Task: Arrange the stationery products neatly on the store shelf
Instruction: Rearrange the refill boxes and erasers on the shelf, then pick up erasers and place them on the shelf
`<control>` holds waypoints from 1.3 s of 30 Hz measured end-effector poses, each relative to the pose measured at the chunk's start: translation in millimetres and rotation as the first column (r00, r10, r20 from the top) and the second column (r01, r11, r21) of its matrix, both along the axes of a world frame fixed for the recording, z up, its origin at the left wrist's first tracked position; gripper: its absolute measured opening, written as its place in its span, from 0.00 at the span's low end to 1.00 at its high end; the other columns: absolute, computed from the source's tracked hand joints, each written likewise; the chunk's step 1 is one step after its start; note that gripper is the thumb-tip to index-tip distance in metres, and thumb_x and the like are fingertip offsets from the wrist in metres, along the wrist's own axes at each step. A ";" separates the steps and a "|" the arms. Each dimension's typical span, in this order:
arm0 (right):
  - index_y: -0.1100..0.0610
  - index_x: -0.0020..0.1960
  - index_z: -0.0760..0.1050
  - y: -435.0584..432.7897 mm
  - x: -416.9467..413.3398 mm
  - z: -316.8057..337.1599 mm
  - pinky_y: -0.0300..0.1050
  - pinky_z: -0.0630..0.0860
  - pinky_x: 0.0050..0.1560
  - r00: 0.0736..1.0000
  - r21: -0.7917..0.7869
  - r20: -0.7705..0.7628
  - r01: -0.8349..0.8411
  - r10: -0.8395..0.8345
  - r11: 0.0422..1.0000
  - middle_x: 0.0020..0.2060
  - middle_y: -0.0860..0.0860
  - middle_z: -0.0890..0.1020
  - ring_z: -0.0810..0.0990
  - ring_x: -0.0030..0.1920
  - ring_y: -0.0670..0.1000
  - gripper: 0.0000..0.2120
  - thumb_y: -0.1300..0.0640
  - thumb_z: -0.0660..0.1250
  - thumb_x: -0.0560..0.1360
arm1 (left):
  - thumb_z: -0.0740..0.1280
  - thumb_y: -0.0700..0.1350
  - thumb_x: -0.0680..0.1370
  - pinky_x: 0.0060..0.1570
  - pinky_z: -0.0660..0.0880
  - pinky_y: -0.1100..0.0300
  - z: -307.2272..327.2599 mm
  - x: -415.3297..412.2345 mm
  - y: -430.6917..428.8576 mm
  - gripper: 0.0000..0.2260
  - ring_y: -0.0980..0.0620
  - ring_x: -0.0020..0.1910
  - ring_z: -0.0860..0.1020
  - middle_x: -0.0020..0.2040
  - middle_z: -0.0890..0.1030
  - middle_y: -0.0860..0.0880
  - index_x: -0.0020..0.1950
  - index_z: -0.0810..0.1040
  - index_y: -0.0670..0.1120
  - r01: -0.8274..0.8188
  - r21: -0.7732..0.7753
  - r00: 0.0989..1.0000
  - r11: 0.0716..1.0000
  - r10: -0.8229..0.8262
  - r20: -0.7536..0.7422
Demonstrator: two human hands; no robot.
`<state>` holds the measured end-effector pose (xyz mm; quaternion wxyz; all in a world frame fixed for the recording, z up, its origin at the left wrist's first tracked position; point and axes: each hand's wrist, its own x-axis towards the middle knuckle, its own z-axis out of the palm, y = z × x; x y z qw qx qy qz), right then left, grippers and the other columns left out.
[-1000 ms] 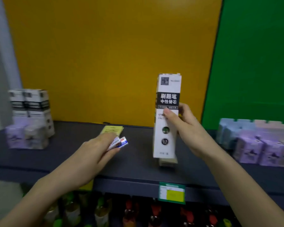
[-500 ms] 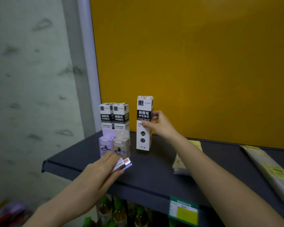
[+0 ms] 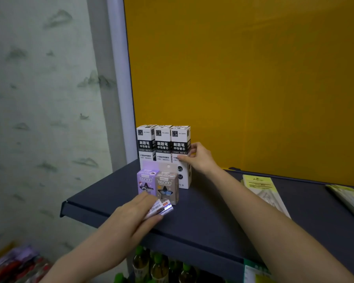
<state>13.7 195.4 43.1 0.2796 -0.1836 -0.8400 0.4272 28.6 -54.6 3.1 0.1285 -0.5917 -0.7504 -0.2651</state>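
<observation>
The right hand [image 3: 198,158] pinched the third refill box [image 3: 181,144], upright and touching the right side of the two shelved boxes [image 3: 153,141]. In front of those, the left hand [image 3: 135,213] gripped small packets [image 3: 161,207]. To my eye, that third box wanted squaring flush with them before release.

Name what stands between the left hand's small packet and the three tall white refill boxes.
Head view: two short cartons side by side, a purple carton and a beige carton.
</observation>
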 end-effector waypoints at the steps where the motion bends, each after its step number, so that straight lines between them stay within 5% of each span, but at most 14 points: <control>1: 0.61 0.66 0.64 -0.6 2.0 1.0 0.48 0.72 0.58 1.000 0.011 0.023 0.002 -0.002 1.000 0.62 0.57 0.75 0.74 0.60 0.54 0.29 0.53 0.71 0.70 | 0.49 0.67 0.72 0.42 0.69 0.63 1.1 -0.1 2.9 0.16 0.60 0.42 0.72 0.43 0.71 0.61 0.45 0.67 0.57 0.007 0.018 1.000 1.000 -0.007 0.008; 6: 0.61 0.73 0.56 1.0 51.5 14.9 0.49 0.62 0.69 0.983 0.273 0.164 0.036 -0.084 0.961 0.73 0.57 0.61 0.63 0.71 0.56 0.34 0.51 0.66 0.74 | 0.55 0.63 0.72 0.41 0.70 0.66 14.8 17.4 30.9 0.16 0.60 0.42 0.74 0.43 0.75 0.57 0.47 0.73 0.53 0.124 0.095 0.983 0.988 -0.135 0.120; 9: 0.59 0.69 0.64 3.2 120.7 24.6 0.48 0.68 0.65 0.992 0.333 0.120 0.007 -0.050 0.943 0.67 0.55 0.70 0.72 0.64 0.54 0.22 0.53 0.61 0.77 | 0.57 0.62 0.71 0.40 0.69 0.68 22.2 41.7 62.3 0.14 0.62 0.40 0.75 0.43 0.75 0.56 0.48 0.74 0.55 0.258 0.121 0.948 0.959 -0.275 0.162; 13: 0.58 0.59 0.75 6.0 234.1 22.1 0.46 0.77 0.53 0.989 -0.019 0.098 -0.112 0.113 0.994 0.51 0.52 0.80 0.79 0.46 0.49 0.16 0.52 0.55 0.79 | 0.58 0.61 0.72 0.39 0.69 0.65 26.2 90.7 117.5 0.13 0.59 0.40 0.75 0.41 0.74 0.56 0.47 0.74 0.55 0.433 0.146 0.884 0.890 -0.451 0.126; 18: 0.65 0.52 0.78 23.0 369.6 0.4 0.32 0.77 0.36 0.991 -0.204 0.132 0.012 0.015 0.979 0.35 0.54 0.80 0.80 0.31 0.42 0.16 0.54 0.57 0.79 | 0.57 0.61 0.73 0.39 0.67 0.69 20.6 186.5 189.9 0.09 0.60 0.42 0.74 0.42 0.74 0.57 0.48 0.73 0.62 0.654 0.132 0.742 0.745 -0.665 0.084; 26: 0.63 0.50 0.79 41.7 583.6 -12.8 0.31 0.77 0.35 0.961 -0.404 0.106 0.276 -0.255 0.872 0.34 0.50 0.82 0.80 0.30 0.41 0.12 0.59 0.59 0.78 | 0.56 0.59 0.75 0.43 0.69 0.65 6.9 380.0 268.6 0.11 0.59 0.45 0.74 0.43 0.73 0.56 0.49 0.73 0.56 0.850 0.088 0.515 0.519 -0.855 0.067; 31: 0.67 0.54 0.78 57.6 705.0 -22.3 0.32 0.78 0.33 0.879 -0.470 0.076 0.447 -0.470 0.761 0.28 0.48 0.82 0.79 0.28 0.42 0.11 0.62 0.62 0.76 | 0.53 0.61 0.73 0.46 0.72 0.55 4.2 471.9 300.5 0.12 0.58 0.44 0.74 0.43 0.75 0.55 0.48 0.70 0.57 0.835 0.082 0.542 0.543 -0.839 0.038; 39: 0.63 0.52 0.81 101.3 850.3 -31.4 0.33 0.80 0.36 0.767 -0.651 -0.005 0.484 -0.642 0.584 0.40 0.57 0.82 0.82 0.34 0.46 0.10 0.64 0.62 0.75 | 0.57 0.60 0.75 0.40 0.70 0.50 4.6 590.3 371.0 0.16 0.50 0.38 0.73 0.37 0.75 0.48 0.44 0.70 0.47 0.873 -0.106 0.487 0.476 -0.863 0.135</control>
